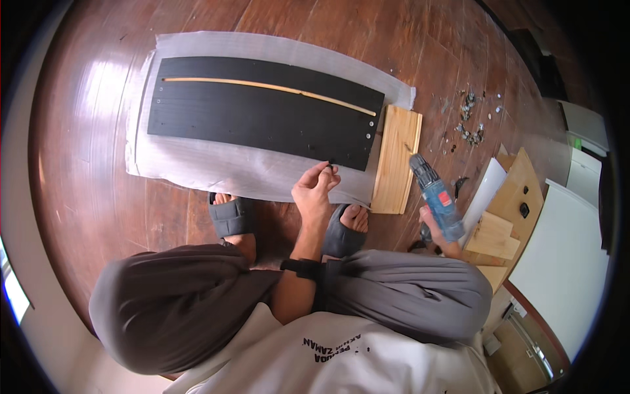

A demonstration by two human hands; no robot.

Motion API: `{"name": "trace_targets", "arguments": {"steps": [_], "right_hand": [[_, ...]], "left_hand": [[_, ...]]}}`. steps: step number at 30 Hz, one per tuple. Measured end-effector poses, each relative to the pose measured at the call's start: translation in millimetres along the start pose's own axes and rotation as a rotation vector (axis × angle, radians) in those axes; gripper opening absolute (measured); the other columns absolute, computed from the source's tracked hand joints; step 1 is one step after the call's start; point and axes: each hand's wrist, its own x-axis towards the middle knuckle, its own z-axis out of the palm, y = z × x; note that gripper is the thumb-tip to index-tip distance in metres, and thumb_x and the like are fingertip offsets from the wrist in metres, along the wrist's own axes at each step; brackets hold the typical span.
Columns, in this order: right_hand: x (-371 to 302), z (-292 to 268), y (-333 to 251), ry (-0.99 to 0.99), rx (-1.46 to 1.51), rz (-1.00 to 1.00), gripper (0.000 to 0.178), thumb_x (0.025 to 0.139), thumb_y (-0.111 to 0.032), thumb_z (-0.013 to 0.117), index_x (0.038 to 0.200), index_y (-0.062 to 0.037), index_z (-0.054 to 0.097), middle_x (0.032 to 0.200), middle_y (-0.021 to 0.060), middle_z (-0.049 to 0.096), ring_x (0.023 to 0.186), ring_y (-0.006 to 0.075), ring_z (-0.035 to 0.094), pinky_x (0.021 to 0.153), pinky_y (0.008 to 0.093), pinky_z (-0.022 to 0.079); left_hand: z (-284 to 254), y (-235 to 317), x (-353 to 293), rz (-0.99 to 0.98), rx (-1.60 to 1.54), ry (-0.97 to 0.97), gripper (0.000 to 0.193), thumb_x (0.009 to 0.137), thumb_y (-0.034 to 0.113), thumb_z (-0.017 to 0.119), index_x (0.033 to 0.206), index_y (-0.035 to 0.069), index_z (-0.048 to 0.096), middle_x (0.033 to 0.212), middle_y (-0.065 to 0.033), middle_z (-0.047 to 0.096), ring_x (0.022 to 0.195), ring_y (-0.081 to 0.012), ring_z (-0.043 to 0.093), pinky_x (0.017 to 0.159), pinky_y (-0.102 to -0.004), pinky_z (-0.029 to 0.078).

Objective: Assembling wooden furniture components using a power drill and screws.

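Observation:
My left hand is closed in a pinch just over the near right edge of a black board. A small dark piece shows at its fingertips, too small to name. The board lies flat and has a long pale wood strip along it, with small round fittings near both ends. To the right, my right hand grips a blue cordless drill by its handle. The drill's bit points up and left, by the edge of a light wood panel.
White foam sheeting lies under the black board on the wooden floor. Loose screws and small hardware are scattered at the right. Cardboard and wood offcuts lie beside a white panel. My sandalled feet are near the sheet.

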Motion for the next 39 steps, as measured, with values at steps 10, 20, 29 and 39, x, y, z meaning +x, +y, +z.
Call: {"name": "trace_targets", "arguments": {"steps": [10,20,29,39], "right_hand": [[46.6,65.7,-172.5,-0.261,-0.364,-0.304,0.02,0.082,-0.019,0.072,0.097,-0.0062,0.069,0.087,0.0101,0.071,0.078,0.0237,0.069,0.068,0.0335,0.054],[55.2,82.0,-178.0,-0.29,-0.479,-0.207,0.019,0.082,-0.018,0.071,0.098,-0.0088,0.07,0.092,0.0108,0.071,0.084,0.0248,0.069,0.073,0.0347,0.054],[67.1,91.4,-196.4,-0.296,-0.58,-0.328,0.018,0.08,-0.015,0.072,0.095,-0.0067,0.069,0.09,0.0124,0.07,0.078,0.0274,0.069,0.067,0.0343,0.054],[87.8,125.5,-219.6,-0.385,-0.464,-0.363,0.055,0.073,-0.01,0.073,0.123,-0.0003,0.054,0.09,0.0167,0.068,0.083,0.0297,0.07,0.072,0.0301,0.053]], "left_hand": [[9.6,12.1,10.8,0.043,-0.208,0.142,0.027,0.09,0.004,0.062,0.113,-0.011,0.059,0.099,-0.0188,0.068,0.089,-0.0228,0.068,0.079,-0.0301,0.057],[2.8,25.7,17.9,-0.05,-0.277,0.137,0.028,0.09,0.003,0.062,0.115,-0.01,0.058,0.101,-0.0178,0.068,0.088,-0.0215,0.068,0.077,-0.0282,0.057],[-2.1,33.2,24.1,0.002,-0.233,0.16,0.026,0.09,0.003,0.062,0.113,-0.009,0.06,0.1,-0.0157,0.068,0.086,-0.0189,0.068,0.079,-0.0288,0.057],[-15.1,36.4,45.9,0.152,-0.296,0.222,0.021,0.092,0.007,0.061,0.111,0.001,0.058,0.104,-0.0152,0.068,0.076,-0.0053,0.061,0.057,-0.0146,0.045]]}}
